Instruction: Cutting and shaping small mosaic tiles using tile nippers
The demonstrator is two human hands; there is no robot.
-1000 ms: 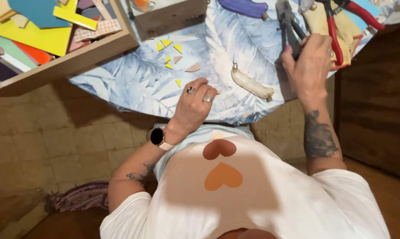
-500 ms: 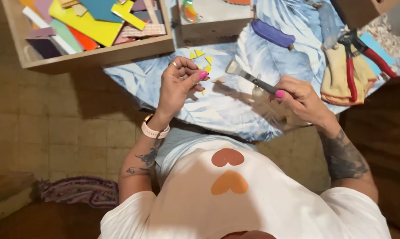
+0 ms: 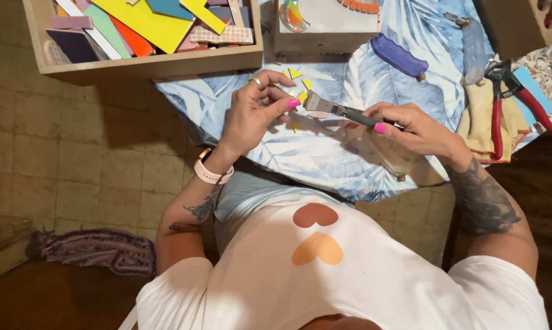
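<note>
My right hand (image 3: 413, 129) grips the dark handle of a metal nipper tool (image 3: 334, 109), which points left over the table. My left hand (image 3: 254, 113) is raised beside the tool's jaws, thumb and fingers pinched on a small yellow tile piece (image 3: 301, 96) held at the jaws. Several small yellow triangular chips (image 3: 295, 74) lie on the blue leaf-patterned tablecloth (image 3: 227, 101) just beyond my left hand. A watch with a pale strap is on my left wrist.
A wooden tray (image 3: 148, 64) of coloured tile sheets stands at the back left. Beside it is a wooden box (image 3: 325, 41) holding mosaic work. A purple strip (image 3: 399, 56), red-handled pliers (image 3: 499, 116) on a yellow cloth (image 3: 474, 125), tiled floor (image 3: 74, 159) below.
My right hand left the tools at the right and brought the nipper to the middle. My left hand lifted off the cloth and pinched a piece at the jaws.
</note>
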